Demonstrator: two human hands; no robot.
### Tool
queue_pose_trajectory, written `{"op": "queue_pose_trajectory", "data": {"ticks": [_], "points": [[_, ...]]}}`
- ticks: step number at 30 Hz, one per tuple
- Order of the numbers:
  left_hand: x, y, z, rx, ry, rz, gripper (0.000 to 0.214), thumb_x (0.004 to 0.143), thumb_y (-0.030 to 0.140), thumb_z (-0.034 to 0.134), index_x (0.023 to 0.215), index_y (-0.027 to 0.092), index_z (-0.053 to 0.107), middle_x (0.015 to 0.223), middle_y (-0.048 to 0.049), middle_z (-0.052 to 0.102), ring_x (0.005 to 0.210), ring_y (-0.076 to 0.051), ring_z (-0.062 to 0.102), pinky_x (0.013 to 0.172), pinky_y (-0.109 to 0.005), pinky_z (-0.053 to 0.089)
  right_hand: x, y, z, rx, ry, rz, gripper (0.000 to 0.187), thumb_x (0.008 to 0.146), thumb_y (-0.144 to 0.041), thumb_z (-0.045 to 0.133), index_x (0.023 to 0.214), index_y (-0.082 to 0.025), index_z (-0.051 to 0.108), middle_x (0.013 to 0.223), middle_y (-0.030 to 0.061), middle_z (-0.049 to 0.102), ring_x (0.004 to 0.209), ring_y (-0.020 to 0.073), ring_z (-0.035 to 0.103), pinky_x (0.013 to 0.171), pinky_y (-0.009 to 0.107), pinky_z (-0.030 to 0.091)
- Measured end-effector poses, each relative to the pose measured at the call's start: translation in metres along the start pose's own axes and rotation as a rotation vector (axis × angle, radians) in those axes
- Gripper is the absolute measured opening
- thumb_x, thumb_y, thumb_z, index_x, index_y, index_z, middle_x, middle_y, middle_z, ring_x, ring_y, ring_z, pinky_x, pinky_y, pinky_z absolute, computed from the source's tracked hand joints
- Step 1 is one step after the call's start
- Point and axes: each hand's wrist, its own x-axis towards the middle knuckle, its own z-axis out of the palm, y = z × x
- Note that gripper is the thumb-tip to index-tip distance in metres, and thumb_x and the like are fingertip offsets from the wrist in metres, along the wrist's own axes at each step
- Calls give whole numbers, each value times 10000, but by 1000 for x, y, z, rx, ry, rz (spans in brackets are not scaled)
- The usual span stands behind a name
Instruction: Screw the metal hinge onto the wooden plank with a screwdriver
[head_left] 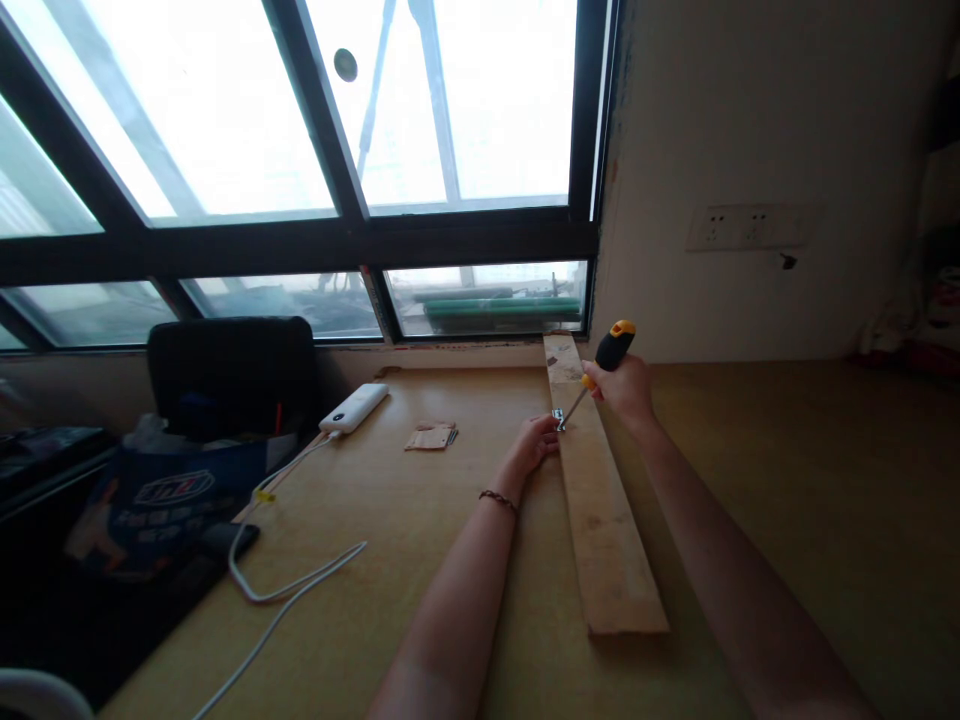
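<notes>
A long wooden plank (pixel 600 525) lies on the wooden table, running away from me toward the window. At its left edge sits a small shiny metal fitting (pixel 558 418), too small to make out fully. My left hand (pixel 536 443) is closed at that edge, its thumb and fingers pinching around the fitting. Wrapped round a screwdriver (pixel 616 345) with a black and yellow handle is my right hand (pixel 628 386). The screwdriver slants down to the left, and its tip meets the fitting.
Left on the table (pixel 450 530) are a brown piece of card (pixel 430 437) with small metal pieces beside it, a white power bank (pixel 355 408) and a looping white cable (pixel 289 595). A black chair (pixel 231 370) and a blue bag (pixel 180 495) stand beyond the left edge. Windows rise behind.
</notes>
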Motion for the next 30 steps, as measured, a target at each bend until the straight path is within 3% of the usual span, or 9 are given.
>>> {"op": "queue_pose_trajectory", "data": {"ticks": [6,12,19,21,26,28,30], "points": [[3,1,-5,163,20,88,164,650,216,658,759,100,618,728,-83,641,578,-121,601,540,-215,480,2,-6,-3,62,-163,38,263,576,-374,719,580,-158,569,455,17,594,383,150,575,352,202,433],[1,7,-5,250,40,43,164,680,242,649,751,97,618,590,-61,607,473,-110,565,480,-209,462,1,-9,-5,277,-347,63,193,555,-235,742,647,-147,597,513,3,612,414,123,568,381,205,468],[2,6,-8,285,24,28,178,692,264,624,792,118,617,545,-41,591,456,-113,557,466,-210,469,-1,-13,-19,524,-540,164,235,532,-147,735,722,-141,595,727,36,671,592,152,648,566,258,561],[3,5,-9,295,26,33,173,696,269,618,783,120,612,537,-39,588,452,-108,551,461,-202,465,1,-11,-18,392,-491,144,242,537,-209,749,697,-148,578,665,37,656,545,168,638,519,271,547],[6,3,-11,253,15,25,161,683,253,638,765,116,613,546,-33,584,450,-95,544,468,-195,465,5,-2,-3,-124,-71,-86,332,531,-415,753,649,-180,549,634,56,642,628,224,648,486,262,489],[7,3,-12,236,14,17,158,684,244,637,766,112,616,545,-31,578,449,-93,541,473,-195,465,5,-1,0,-97,-82,-70,347,553,-441,733,687,-177,551,670,58,650,587,199,636,450,243,468],[7,2,-12,229,14,18,152,685,239,632,766,111,616,547,-28,574,450,-88,536,475,-192,462,4,-3,-3,62,-239,6,352,569,-419,728,746,-169,555,709,48,659,476,139,590,397,220,443]]}}
